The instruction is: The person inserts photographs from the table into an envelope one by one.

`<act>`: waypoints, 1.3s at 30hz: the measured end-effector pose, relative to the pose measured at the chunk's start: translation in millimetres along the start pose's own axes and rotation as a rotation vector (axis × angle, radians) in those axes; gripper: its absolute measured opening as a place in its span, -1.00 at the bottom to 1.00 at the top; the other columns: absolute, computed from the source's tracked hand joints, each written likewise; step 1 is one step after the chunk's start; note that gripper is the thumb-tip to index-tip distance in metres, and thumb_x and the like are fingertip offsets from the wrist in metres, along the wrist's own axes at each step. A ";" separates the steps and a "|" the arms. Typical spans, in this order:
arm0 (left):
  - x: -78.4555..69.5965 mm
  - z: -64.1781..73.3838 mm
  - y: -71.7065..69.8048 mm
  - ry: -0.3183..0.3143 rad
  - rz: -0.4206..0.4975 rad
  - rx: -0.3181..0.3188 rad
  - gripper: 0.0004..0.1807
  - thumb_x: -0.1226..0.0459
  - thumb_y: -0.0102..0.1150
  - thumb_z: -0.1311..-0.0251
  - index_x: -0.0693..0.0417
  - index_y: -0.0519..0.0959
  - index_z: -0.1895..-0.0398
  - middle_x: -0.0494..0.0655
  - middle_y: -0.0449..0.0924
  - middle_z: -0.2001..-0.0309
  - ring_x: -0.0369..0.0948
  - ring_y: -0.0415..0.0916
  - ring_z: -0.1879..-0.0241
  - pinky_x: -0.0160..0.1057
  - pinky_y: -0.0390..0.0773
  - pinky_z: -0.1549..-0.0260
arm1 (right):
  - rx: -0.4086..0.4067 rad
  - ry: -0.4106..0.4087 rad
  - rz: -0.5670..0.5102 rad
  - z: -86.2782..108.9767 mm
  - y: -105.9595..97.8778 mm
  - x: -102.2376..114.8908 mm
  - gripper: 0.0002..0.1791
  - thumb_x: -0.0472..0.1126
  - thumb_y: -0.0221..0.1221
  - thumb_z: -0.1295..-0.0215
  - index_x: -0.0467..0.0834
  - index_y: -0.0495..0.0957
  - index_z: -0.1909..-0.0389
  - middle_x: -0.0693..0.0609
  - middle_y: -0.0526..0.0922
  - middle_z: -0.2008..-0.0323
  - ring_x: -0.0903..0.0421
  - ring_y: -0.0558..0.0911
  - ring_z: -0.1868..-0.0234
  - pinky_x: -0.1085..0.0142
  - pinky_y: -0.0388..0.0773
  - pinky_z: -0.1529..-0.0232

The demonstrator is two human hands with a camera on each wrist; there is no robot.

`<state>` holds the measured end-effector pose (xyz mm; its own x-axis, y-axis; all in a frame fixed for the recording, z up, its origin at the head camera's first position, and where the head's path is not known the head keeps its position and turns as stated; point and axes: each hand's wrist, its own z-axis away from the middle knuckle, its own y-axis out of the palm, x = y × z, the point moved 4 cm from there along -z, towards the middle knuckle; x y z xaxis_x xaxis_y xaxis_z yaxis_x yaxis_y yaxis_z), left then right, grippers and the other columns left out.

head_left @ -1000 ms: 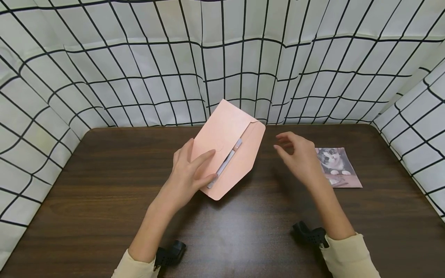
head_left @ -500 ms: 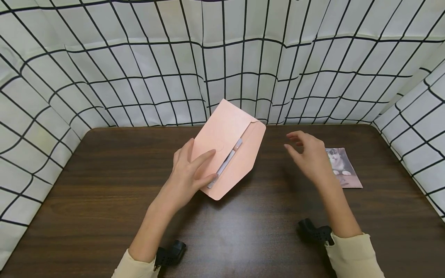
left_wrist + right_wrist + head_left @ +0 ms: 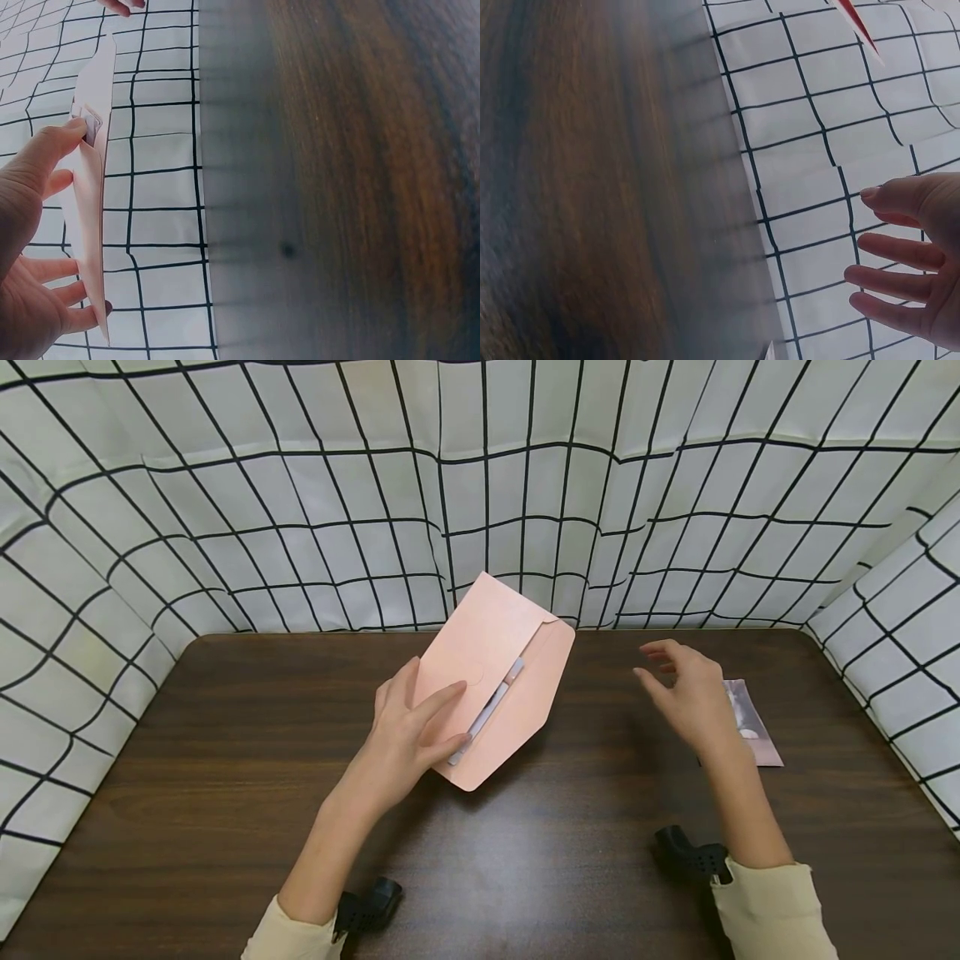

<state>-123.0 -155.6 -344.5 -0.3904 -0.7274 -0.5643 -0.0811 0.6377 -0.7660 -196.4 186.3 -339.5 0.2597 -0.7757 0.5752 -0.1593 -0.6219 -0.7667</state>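
A pale pink envelope [image 3: 517, 685] is held tilted above the table by my left hand [image 3: 397, 739], its flap unfolded to the lower right. My thumb lies at the envelope's mouth, where the edge of a greyish-lilac card or photo [image 3: 498, 697] shows inside. In the left wrist view, other fingers of the left hand [image 3: 45, 300] reach the envelope's far edge. My right hand [image 3: 693, 697] hovers with relaxed, parted fingers and holds nothing. Behind it lies a cat photo [image 3: 757, 735], partly covered by that hand and wrist.
The dark wooden table [image 3: 225, 777] ends at a white cloth with black grid lines [image 3: 300, 527], which rises behind it and at the sides. Black wrist cameras [image 3: 371, 903] sit under both forearms, near the cream sleeves [image 3: 772, 910].
My right hand has moved away from the envelope to the right, covering more of the cat photo. The left hand and the envelope have stayed almost still.
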 end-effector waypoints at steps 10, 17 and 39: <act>1.2 -0.2 -0.1 -0.011 0.004 0.009 -0.39 0.23 0.52 -0.25 0.04 0.60 -0.37 0.44 -0.05 -0.61 0.34 -0.08 -0.57 0.37 0.30 -0.37 | -0.008 0.032 -0.004 0.6 -7.6 -13.8 -0.61 -0.31 0.27 -0.48 -0.37 0.54 -0.24 -0.46 0.63 -0.14 -0.43 0.66 -0.12 -0.26 0.59 -0.10; 0.8 -1.0 0.6 -0.025 0.002 0.024 -0.38 0.22 0.52 -0.25 0.02 0.59 -0.39 0.42 -0.07 -0.62 0.32 -0.09 -0.58 0.36 0.32 -0.37 | -0.011 0.042 0.013 1.3 -12.3 -22.1 -0.59 -0.28 0.27 -0.50 -0.37 0.52 -0.26 -0.47 0.61 -0.17 -0.45 0.63 -0.15 -0.28 0.57 -0.10; -0.4 -1.1 2.3 -0.018 0.008 0.025 -0.39 0.24 0.53 -0.25 0.03 0.60 -0.38 0.41 -0.06 -0.62 0.32 -0.08 -0.57 0.34 0.36 -0.34 | -0.015 0.132 -0.006 3.9 -31.2 -53.6 -0.54 -0.18 0.22 -0.57 -0.28 0.49 -0.37 -0.46 0.53 -0.31 -0.51 0.54 -0.26 -0.36 0.51 -0.13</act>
<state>-124.1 -153.6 -345.7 -0.3744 -0.7269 -0.5757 -0.0551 0.6372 -0.7687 -201.6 247.7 -347.6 0.1332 -0.7786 0.6133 -0.1727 -0.6276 -0.7592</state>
